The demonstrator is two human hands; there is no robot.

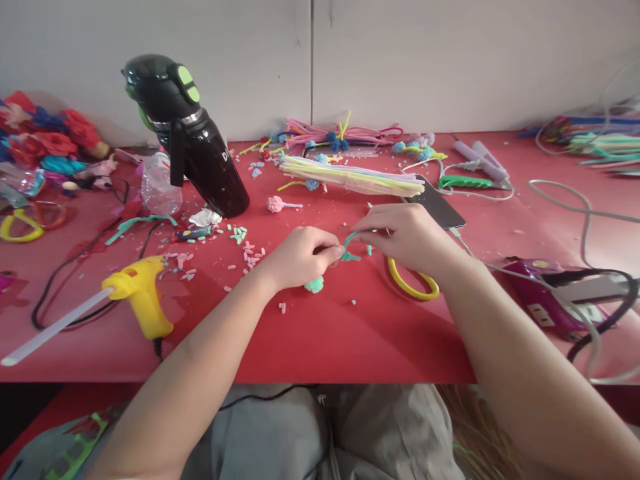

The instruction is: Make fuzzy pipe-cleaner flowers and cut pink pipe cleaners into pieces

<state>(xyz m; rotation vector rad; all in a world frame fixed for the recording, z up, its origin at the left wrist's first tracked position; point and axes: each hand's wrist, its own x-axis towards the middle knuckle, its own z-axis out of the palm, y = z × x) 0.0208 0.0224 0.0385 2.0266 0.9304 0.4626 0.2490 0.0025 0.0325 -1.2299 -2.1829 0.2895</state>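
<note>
Between both hands is a mint-green pipe cleaner point(351, 257), bent in a curve. My left hand point(306, 253) is closed, thumb and fingers pinching it. A fluffy green tuft point(315, 285) shows just below that hand; whether it joins the pipe cleaner is hidden. My right hand point(410, 233) is closed too, its fingertips pinching the upper end of the curve. Under the right wrist lies a yellow loop handle point(414, 283), its other part covered by the hand. Green and pink clippings point(250, 253) are scattered left of my left hand.
A yellow glue gun point(143, 293) lies left, and a black bottle point(200, 147) stands behind it. Bundled pale pipe cleaners point(350, 177) lie at the back beside a dark phone point(440, 207). White cables point(587, 213) and a purple device point(555, 297) are at right.
</note>
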